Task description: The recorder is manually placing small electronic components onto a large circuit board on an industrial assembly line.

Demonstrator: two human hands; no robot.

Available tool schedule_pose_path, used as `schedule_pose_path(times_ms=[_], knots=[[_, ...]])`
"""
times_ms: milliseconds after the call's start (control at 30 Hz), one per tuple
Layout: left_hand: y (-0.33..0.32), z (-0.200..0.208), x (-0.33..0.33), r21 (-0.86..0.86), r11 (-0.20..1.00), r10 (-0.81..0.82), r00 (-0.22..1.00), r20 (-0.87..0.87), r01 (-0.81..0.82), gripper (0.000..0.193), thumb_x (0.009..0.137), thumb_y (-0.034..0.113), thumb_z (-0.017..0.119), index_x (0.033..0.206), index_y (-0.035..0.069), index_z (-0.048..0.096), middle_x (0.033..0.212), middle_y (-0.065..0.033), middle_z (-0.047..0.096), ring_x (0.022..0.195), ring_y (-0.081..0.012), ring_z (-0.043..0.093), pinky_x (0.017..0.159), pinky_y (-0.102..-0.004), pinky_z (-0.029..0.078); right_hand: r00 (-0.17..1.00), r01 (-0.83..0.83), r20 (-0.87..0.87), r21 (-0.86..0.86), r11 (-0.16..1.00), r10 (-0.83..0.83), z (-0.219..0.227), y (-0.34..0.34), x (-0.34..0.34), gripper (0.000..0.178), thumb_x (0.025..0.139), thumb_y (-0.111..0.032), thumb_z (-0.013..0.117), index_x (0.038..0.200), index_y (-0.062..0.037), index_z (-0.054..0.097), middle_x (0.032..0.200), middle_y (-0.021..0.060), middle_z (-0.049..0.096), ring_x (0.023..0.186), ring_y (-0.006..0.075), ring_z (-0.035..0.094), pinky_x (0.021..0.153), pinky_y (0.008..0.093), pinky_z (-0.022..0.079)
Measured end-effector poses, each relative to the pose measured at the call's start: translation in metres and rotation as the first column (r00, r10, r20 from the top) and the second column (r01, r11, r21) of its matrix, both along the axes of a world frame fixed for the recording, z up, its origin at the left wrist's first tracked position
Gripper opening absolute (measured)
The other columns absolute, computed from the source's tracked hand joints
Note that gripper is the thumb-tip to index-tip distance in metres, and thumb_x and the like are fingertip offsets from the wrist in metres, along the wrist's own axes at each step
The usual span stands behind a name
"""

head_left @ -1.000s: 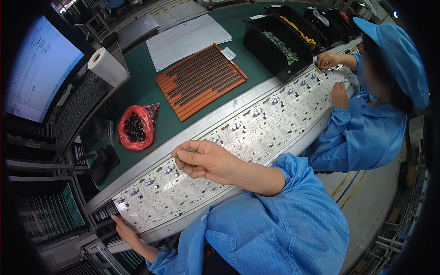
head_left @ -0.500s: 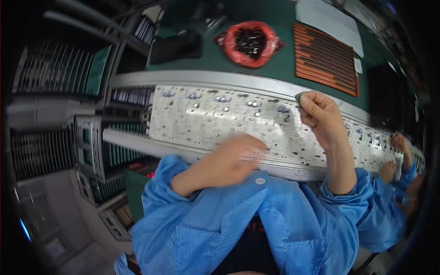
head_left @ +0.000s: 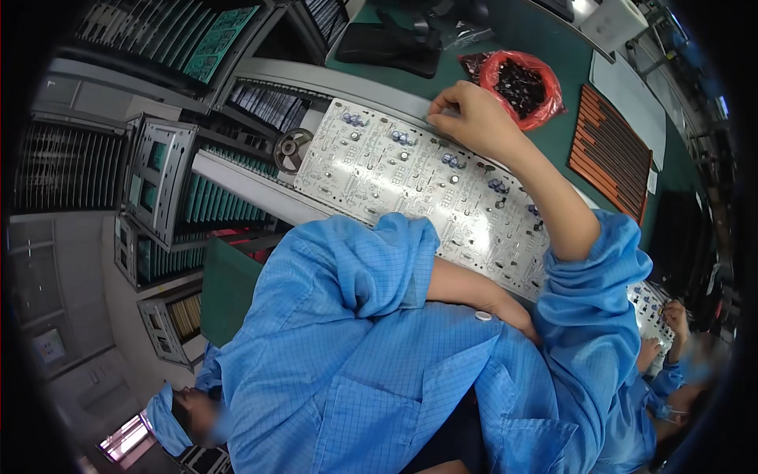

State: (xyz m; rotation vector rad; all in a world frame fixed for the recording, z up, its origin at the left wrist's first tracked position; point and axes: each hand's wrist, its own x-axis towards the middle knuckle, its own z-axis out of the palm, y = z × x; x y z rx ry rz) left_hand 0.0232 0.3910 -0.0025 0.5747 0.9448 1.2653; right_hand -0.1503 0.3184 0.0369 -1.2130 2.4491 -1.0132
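Observation:
A long white circuit board panel (head_left: 379,170) lies between the two metal rails of a line, carrying clusters of small blue parts and other components. Over its far edge my right hand (head_left: 470,118) hovers, thumb and fingers pinched together. What they hold, if anything, is too small or hidden to make out. My left hand (head_left: 517,317) is drawn across my body by the near rail, below my right forearm. Its fingers disappear behind my right sleeve. Just beyond my right hand sits a red plastic bag (head_left: 545,110) rolled open, full of small black parts.
An orange slotted tray (head_left: 608,150) with dark strips and a white sheet (head_left: 632,103) lie on the green bench. At left stand magazine racks (head_left: 229,186) of green boards. A co-worker's hands (head_left: 671,320) work farther along the line at right; another person (head_left: 178,419) is at lower left.
My right hand has moved left along the board's far edge; the small dark green piece in its pinch no longer shows. My left hand has swung right, under my right arm. The view has turned.

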Motion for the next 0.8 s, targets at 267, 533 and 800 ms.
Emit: schedule_pose_path(times_ms=[267, 533, 800], knots=[[-0.003, -0.015, -0.005, 0.096, 0.991, 0.095, 0.995, 0.006, -0.095, 0.052, 0.101, 0.042, 0.043, 0.13, 0.0, 0.056, 0.136, -0.0167, 0.054, 0.124, -0.0284, 0.051, 0.109, -0.0383, 0.035, 0.989, -0.119, 0.102, 0.092, 0.989, 0.109, -0.017, -0.048, -0.011, 0.022, 0.08, -0.015, 0.07, 0.088, 0.0055, 0.07, 0.079, 0.0158, 0.069, 0.074, 0.0244, 0.067, 0.072, 0.0345, 0.053], [0.006, -0.024, 0.003, 0.186, 0.969, 0.163, 0.987, 0.005, -0.161, 0.052, 0.1, 0.041, 0.044, 0.131, 0.0, 0.055, 0.136, -0.0168, 0.054, 0.124, -0.0286, 0.051, 0.109, -0.0383, 0.035, 0.991, -0.108, 0.092, 0.167, 0.98, 0.094, -0.02, -0.06, -0.009, 0.023, 0.079, -0.015, 0.07, 0.089, 0.0055, 0.071, 0.08, 0.0163, 0.071, 0.075, 0.0245, 0.07, 0.072, 0.0342, 0.054], [0.002, -0.029, 0.007, 0.252, 0.946, 0.217, 0.976, -0.032, -0.202, 0.052, 0.1, 0.041, 0.045, 0.131, 0.0, 0.055, 0.136, -0.017, 0.053, 0.124, -0.0288, 0.051, 0.109, -0.0383, 0.035, 0.995, -0.062, 0.082, 0.174, 0.983, 0.049, -0.019, -0.057, -0.005, 0.022, 0.079, -0.015, 0.07, 0.089, 0.0046, 0.071, 0.08, 0.0155, 0.071, 0.075, 0.0247, 0.07, 0.073, 0.0334, 0.054]])
